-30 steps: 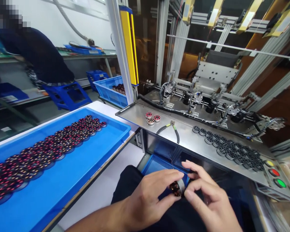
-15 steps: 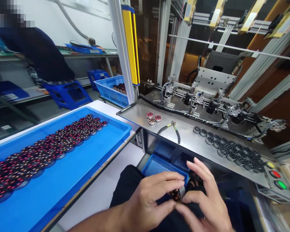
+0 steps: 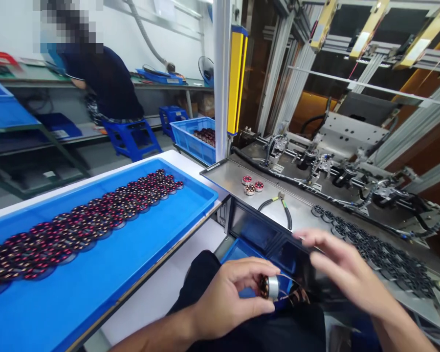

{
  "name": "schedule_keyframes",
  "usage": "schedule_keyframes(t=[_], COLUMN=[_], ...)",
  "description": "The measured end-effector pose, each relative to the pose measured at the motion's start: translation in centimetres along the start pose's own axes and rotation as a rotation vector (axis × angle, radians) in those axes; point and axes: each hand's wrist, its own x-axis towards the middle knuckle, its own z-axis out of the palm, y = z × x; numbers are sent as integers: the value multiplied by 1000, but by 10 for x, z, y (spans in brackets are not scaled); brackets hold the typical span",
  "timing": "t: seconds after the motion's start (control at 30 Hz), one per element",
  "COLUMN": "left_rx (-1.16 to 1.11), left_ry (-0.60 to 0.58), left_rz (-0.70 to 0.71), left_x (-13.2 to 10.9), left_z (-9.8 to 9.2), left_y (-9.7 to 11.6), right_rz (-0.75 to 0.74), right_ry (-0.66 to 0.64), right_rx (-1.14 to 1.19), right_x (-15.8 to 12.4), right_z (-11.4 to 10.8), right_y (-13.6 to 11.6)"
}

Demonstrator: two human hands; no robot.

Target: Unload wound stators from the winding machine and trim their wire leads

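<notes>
Low in front of my lap, my left hand [image 3: 229, 296] grips a small wound motor stator [image 3: 273, 287] between thumb and fingers. Its copper windings face the palm and its silver outer band faces right. Thin wires stick out from it to the right. My right hand [image 3: 346, 269] is off the stator, up and to the right, with fingers stretched out and holding nothing. It is slightly blurred, near the metal shelf's front edge. Closest to it on the shelf are several black ring-shaped parts [image 3: 381, 248].
Cutting pliers [image 3: 288, 216] and three red-and-copper stators [image 3: 258, 186] lie on the metal shelf [image 3: 223, 172]. A long blue tray [image 3: 150, 254] at left holds rows of wound parts. Behind the shelf stands a fixture machine [image 3: 355, 132]. A seated person [image 3: 102, 80] works farther back.
My right hand has let go of the stator and moved right and up. My left hand keeps the stator. The view has swung left.
</notes>
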Motion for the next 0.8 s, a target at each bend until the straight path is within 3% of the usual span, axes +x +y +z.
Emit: schedule_keyframes(t=[0.07,0.2,0.33,0.47,0.57,0.63,0.73,0.8], left_rx=[-28,-42,-52,-54,-31,-33,-55,-74], left_ry=[76,109,142,168,178,183,205,219], left_rz=[-56,-65,-17,3,7,14,36,46], left_x=[1,1,-2,-5,-4,-3,-2,-1], left_z=[-3,-11,-20,-26,-28,-30,-35,-36], left_y=[-5,-7,-5,-7,-9,-8,-5,-3], right_rz=[132,214,195,137,46,-32,-207,-259], right_ry=[211,394,422,434,492,560,599,557], right_rx=[-161,-347,-436,-501,-547,-569,-562,-472], right_x=[42,112,135,139,127,98,24,-30], right_z=[15,52,71,65,41,21,5,14], right_y=[29,73,90,90,78,65,52,49])
